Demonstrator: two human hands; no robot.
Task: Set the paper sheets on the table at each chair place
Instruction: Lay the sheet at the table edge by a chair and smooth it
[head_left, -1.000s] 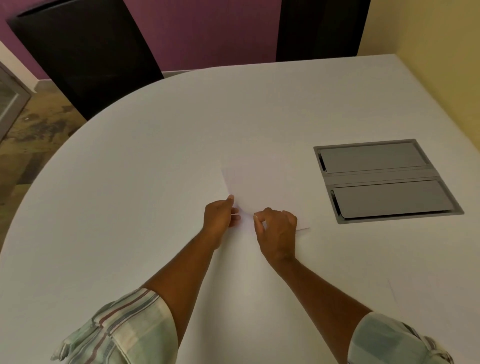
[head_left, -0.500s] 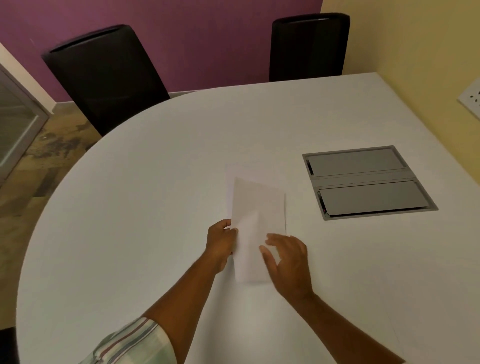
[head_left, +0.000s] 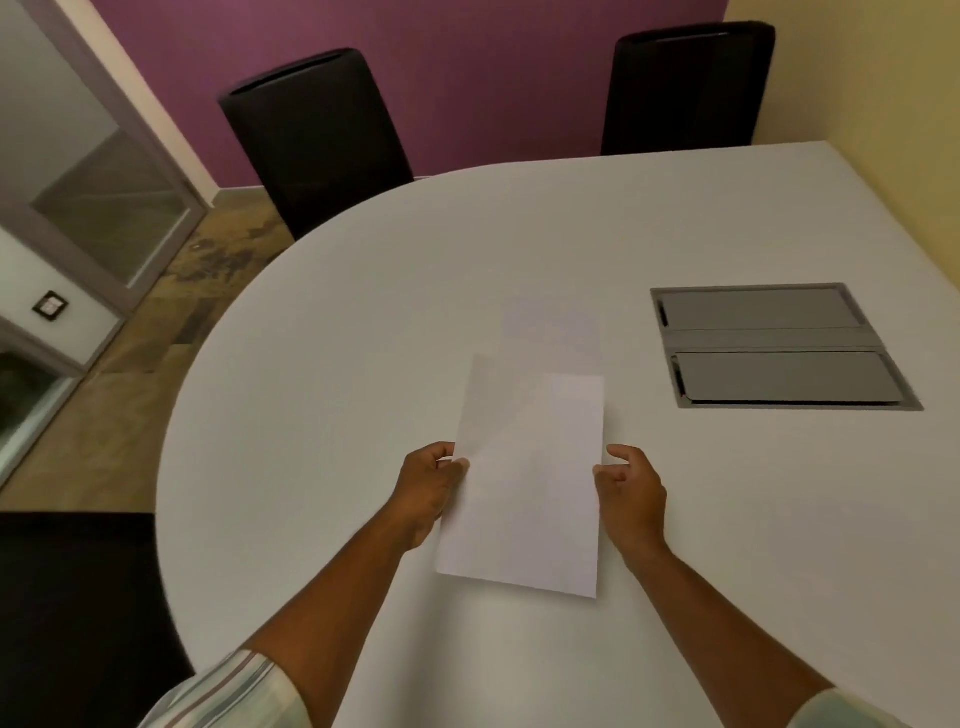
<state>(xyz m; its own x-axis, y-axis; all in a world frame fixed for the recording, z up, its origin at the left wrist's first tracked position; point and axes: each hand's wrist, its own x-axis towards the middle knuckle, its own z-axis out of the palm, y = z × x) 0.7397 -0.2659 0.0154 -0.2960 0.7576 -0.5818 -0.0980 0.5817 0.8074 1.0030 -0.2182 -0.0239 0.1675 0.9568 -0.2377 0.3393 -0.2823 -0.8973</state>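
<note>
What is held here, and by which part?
The left hand pinches the paper at its left edge. The right hand is open beside the right edge, no grip.

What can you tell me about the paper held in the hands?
The paper is plain white, blank on the side that shows, and looks thin. It seems to be more than one sheet, since a second edge is offset at the top. It is held lengthwise over the white table, slightly tilted. The left hand pinches its left edge; the right hand touches its right edge with open fingers.
</note>
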